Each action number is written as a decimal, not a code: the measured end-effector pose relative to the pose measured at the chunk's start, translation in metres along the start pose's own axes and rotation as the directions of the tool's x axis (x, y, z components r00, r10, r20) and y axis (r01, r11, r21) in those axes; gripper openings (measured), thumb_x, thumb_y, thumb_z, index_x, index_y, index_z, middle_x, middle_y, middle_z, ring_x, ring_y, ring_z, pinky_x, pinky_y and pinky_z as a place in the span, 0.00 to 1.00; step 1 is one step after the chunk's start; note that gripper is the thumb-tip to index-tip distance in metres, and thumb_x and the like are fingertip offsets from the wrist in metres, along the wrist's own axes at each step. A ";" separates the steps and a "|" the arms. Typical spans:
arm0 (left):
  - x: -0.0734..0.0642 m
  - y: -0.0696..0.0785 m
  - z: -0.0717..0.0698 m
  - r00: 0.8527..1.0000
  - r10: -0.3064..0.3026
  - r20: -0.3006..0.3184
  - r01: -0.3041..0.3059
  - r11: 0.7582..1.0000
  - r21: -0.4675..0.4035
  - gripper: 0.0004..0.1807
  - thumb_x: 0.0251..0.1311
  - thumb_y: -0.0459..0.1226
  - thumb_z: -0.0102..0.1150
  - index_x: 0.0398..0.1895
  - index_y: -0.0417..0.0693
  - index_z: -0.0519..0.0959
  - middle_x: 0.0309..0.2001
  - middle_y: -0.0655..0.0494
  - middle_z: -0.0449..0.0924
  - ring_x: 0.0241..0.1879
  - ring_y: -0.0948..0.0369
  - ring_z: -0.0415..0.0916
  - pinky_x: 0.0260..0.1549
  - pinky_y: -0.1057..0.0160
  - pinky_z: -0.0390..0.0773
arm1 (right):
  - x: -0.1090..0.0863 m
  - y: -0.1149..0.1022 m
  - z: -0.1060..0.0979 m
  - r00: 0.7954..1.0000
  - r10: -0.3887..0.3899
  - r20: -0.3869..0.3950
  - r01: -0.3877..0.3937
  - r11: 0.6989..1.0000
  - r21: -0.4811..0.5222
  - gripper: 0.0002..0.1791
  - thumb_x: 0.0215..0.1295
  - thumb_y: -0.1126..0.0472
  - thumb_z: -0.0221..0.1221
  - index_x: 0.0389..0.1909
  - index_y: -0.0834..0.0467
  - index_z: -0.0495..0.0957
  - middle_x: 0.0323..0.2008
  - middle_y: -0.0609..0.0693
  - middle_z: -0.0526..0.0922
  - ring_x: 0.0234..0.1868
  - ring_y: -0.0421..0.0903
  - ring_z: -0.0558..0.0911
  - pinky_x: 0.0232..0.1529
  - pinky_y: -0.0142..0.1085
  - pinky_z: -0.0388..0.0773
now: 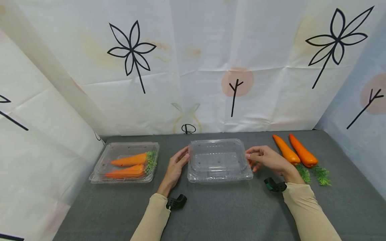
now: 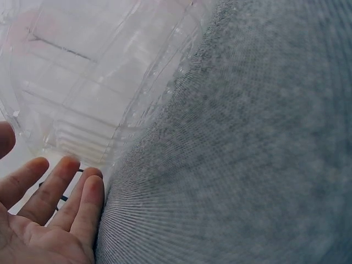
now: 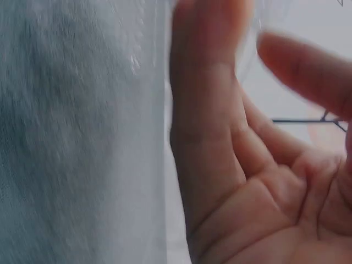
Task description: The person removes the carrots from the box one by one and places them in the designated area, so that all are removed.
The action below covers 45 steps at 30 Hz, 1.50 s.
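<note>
Clear box [image 1: 219,160], on the counter [image 1: 226,214], between both hands; left hand [image 1: 175,167], fingers extended, at its left side; right hand [image 1: 268,159], loosely open, thumb apart, at its right edge; neither gripping; second box [image 1: 120,148] holding carrots [image 1: 129,160], left; two loose carrots [image 1: 303,152], right.

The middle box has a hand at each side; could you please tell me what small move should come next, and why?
Perhaps ease open the middle box: it looks lidded and empty, while two loose carrots lie to its right, and the left box holds packed carrots.
</note>
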State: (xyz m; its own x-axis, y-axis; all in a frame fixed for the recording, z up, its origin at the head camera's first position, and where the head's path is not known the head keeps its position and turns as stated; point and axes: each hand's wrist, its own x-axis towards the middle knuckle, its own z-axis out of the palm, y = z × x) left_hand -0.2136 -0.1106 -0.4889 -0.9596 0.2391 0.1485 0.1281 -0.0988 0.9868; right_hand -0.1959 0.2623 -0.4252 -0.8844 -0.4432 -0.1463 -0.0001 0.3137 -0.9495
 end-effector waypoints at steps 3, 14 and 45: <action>-0.001 0.000 0.000 1.000 0.000 -0.014 0.000 1.000 0.010 0.27 0.80 0.38 0.47 0.75 0.33 0.62 0.73 0.36 0.64 0.70 0.45 0.64 0.64 0.61 0.72 | 0.004 0.001 0.005 0.999 -0.003 -0.051 0.004 1.000 0.017 0.29 0.79 0.58 0.54 0.67 0.78 0.65 0.39 0.60 0.82 0.39 0.50 0.83 0.39 0.47 0.86; 0.000 0.003 0.002 0.999 -0.013 -0.051 0.012 1.000 -0.013 0.29 0.82 0.40 0.40 0.78 0.34 0.54 0.77 0.39 0.54 0.76 0.46 0.52 0.73 0.49 0.57 | 0.001 -0.003 0.006 1.000 0.023 0.017 -0.024 0.999 0.046 0.33 0.75 0.58 0.60 0.70 0.74 0.63 0.59 0.68 0.77 0.52 0.54 0.83 0.52 0.50 0.83; -0.001 0.002 0.000 0.999 -0.009 -0.035 0.009 1.000 -0.016 0.28 0.82 0.39 0.39 0.78 0.33 0.55 0.77 0.38 0.55 0.77 0.47 0.51 0.74 0.49 0.55 | 0.009 0.005 0.012 0.950 0.027 0.312 -0.068 0.990 0.122 0.21 0.76 0.61 0.57 0.43 0.81 0.80 0.34 0.62 0.87 0.34 0.51 0.86 0.26 0.38 0.85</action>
State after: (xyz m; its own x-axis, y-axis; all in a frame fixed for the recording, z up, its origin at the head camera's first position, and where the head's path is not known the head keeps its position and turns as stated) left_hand -0.2129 -0.1114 -0.4867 -0.9688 0.2064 0.1370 0.1155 -0.1126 0.9869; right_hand -0.1983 0.2498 -0.4348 -0.6945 -0.6742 -0.2510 0.1168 0.2386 -0.9641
